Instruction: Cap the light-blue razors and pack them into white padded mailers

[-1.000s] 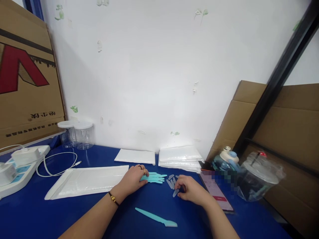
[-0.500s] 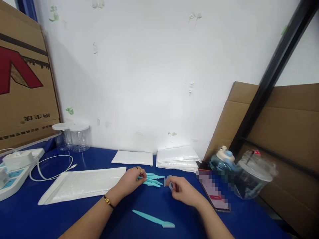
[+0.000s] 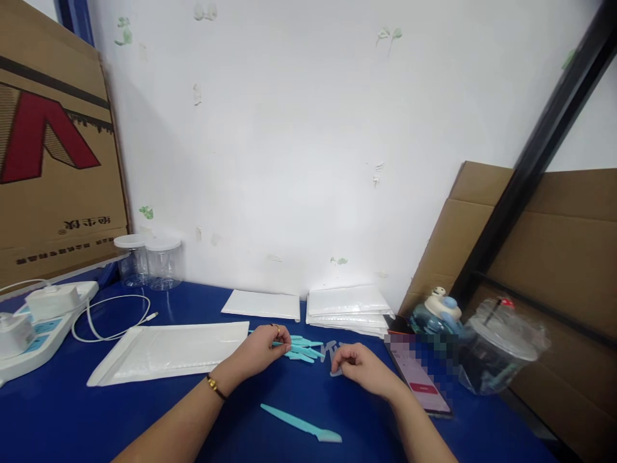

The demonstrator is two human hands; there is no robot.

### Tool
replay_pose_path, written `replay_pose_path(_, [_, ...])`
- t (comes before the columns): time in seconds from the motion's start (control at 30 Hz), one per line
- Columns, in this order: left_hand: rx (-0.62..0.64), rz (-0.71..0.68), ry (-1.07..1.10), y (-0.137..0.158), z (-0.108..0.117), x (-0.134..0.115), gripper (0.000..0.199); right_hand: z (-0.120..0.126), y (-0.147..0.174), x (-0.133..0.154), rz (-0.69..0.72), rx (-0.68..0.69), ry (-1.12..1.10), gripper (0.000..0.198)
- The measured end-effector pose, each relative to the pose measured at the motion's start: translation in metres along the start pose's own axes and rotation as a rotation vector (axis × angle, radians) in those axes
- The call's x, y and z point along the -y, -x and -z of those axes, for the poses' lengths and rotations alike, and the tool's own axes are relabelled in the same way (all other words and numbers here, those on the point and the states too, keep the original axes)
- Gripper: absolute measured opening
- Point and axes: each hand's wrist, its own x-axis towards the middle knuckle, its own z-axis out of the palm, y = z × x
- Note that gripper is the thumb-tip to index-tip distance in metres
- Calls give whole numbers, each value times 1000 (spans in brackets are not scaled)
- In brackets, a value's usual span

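Note:
My left hand point(image 3: 267, 347) is closed, thumb against fingers, at the left end of a loose bunch of turquoise eyebrow razors point(image 3: 304, 351). One more turquoise eyebrow razor point(image 3: 301, 424) lies apart on the blue tabletop in front of me. To the right of the bunch are several small translucent plastic pieces point(image 3: 330, 349), probably blade covers. Over them my right hand point(image 3: 359, 366) bends in a pinch, with one translucent piece point(image 3: 336, 372) at its fingertips.
A white padded envelope point(image 3: 168, 352) lies at left; another envelope point(image 3: 261, 305) and a stack of envelopes point(image 3: 349, 308) sit by the wall. Clear jars point(image 3: 164, 265), a power strip point(image 3: 62, 331) and cable stand left. A phone point(image 3: 421, 379) and a bagged tub point(image 3: 499, 350) are at right.
My right hand has drawn slightly back toward me, and several translucent pieces now show beside it. My left hand stays by the razors. The whole view has shifted a little.

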Motion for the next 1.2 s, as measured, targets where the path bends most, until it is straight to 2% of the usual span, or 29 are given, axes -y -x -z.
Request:
replay_pose_path(0.1, [-4, 8, 12, 0, 0, 1, 17, -1, 1, 0, -51, 10, -65, 13])
replay_pose_path(0.23, [1, 12, 11, 0, 0, 1, 17, -4, 1, -4, -137, 131, -143, 17])
replay_pose_path(0.3, [3, 9, 9, 0, 0, 0, 17, -4, 1, -3, -81, 104, -99, 17])
replay_pose_path(0.4, [6, -2, 24, 1, 1, -2, 16, -3, 0, 0, 32, -12, -65, 22])
replay_pose_path(0.53, [13, -8, 46, 1, 2, -1, 16, 0, 0, 3, -7, -1, -110, 32])
replay_pose_path(0.7, [19, -23, 41, 1, 1, 0, 16, -1, 0, 5, 76, -23, 48, 26])
replay_pose_path(1.03, [40, -9, 33, 2, 0, -5, 16, -7, -1, 9, 58, 24, 72, 26])
replay_pose_path(1.2, [91, -39, 24, 4, -9, -7, 14, -16, 0, 10, -14, 86, 12, 21])
